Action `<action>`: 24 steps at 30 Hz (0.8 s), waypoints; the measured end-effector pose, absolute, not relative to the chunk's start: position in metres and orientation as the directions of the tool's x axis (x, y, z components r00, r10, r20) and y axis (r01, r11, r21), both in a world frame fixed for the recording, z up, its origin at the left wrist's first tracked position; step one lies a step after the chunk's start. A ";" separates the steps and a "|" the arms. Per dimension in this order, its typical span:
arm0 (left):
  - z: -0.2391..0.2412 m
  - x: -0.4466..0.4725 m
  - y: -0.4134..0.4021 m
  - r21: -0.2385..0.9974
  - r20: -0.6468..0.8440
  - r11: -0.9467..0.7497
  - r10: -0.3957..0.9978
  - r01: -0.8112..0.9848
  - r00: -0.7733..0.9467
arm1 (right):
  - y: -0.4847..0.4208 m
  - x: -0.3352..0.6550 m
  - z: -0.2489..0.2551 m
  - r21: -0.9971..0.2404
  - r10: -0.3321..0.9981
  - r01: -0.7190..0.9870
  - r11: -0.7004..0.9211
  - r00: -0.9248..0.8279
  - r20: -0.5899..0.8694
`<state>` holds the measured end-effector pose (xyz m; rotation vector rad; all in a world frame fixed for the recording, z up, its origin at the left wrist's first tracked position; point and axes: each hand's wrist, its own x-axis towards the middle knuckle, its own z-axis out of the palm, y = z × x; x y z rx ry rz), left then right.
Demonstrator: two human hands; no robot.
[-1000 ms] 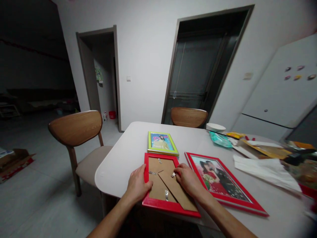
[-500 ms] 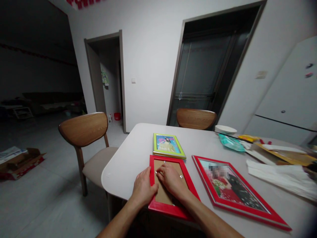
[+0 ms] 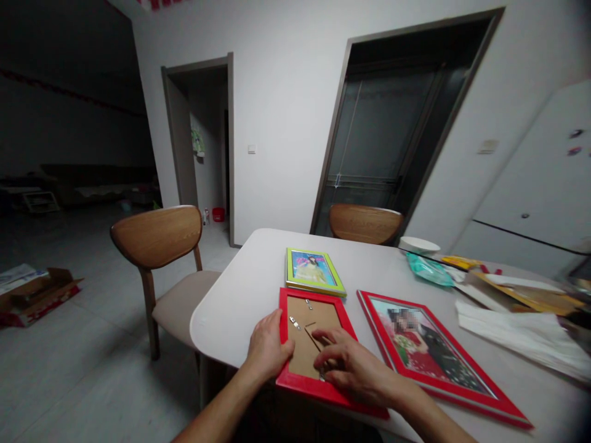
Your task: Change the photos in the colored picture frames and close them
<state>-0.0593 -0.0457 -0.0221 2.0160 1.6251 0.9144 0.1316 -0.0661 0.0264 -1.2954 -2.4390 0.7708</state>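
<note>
A red picture frame (image 3: 312, 304) lies face down on the white table (image 3: 240, 295), its brown backing board and small metal tabs showing. My left hand (image 3: 268, 347) presses on the frame's left edge, fingers bent over the rim. My right hand (image 3: 351, 369) rests on the lower part of the backing, fingertips curled down onto it near the bottom tab. What the fingertips pinch is hidden.
A green-framed photo (image 3: 314, 271) lies just beyond. A larger red-framed photo (image 3: 429, 351) lies to the right. Papers (image 3: 521, 335), a teal packet (image 3: 427, 269) and a white bowl (image 3: 419, 245) sit at the far right. Two wooden chairs (image 3: 159, 237) stand by the table.
My right hand slid from the upper left tab down to the bottom of the backing board. My left hand stayed on the left edge. The camera shifted slightly.
</note>
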 end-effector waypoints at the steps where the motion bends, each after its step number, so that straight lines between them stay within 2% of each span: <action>1: -0.023 -0.059 -0.045 0.660 0.243 -0.250 0.963 0.709 0.114 | -0.067 0.129 0.025 -0.566 0.829 0.676 0.472 -0.559 0.024; 9: -0.026 -0.060 -0.045 0.639 0.266 -0.256 0.958 0.726 0.104 | -0.050 0.118 0.019 -0.585 0.855 0.655 0.478 -0.500 0.139; 15: -0.024 -0.060 -0.045 0.633 0.262 -0.266 0.957 0.727 0.123 | 0.002 0.113 0.009 -0.406 0.952 0.865 0.296 -0.231 0.203; 20: -0.024 -0.061 -0.044 0.631 0.259 -0.278 0.955 0.724 0.141 | 0.020 0.101 -0.007 -0.355 0.957 0.905 0.234 -0.151 0.246; 24: -0.024 -0.061 -0.044 0.637 0.242 -0.259 0.962 0.726 0.131 | 0.010 0.104 -0.004 -0.354 0.955 0.902 0.246 -0.164 0.247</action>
